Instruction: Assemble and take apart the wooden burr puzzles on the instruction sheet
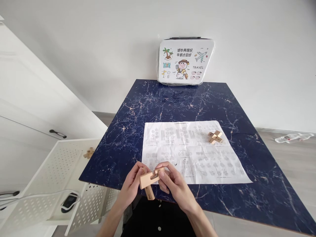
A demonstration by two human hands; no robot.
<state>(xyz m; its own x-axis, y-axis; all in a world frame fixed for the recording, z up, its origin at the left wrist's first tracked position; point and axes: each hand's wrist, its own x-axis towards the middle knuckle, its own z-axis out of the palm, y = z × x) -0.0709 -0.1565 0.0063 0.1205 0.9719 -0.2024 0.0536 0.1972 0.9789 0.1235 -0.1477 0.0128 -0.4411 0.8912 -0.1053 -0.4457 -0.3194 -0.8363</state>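
Close to the front edge of the table, my left hand [133, 180] and my right hand [173, 180] come together around light wooden puzzle pieces. One notched wooden piece [146, 179] runs between both hands, its cut-out facing up and to the right. Below it a second wooden piece [149, 193] with a dark mark on its end points down toward me. My left fingers are closed on the left side of the pieces. My right thumb and fingers pinch the right end. How the pieces join is partly hidden by my fingers. Beneath and beyond lies a printed instruction sheet [172, 151].
An assembled wooden cross puzzle [215, 137] rests on the sheet's right side. The dark blue marbled table [187, 105] meets the wall, where a white cartoon case [186, 62] stands. At left, a perforated white shelf [37, 184] holds another wooden puzzle [89, 152] and a black device [69, 201] with a cable.
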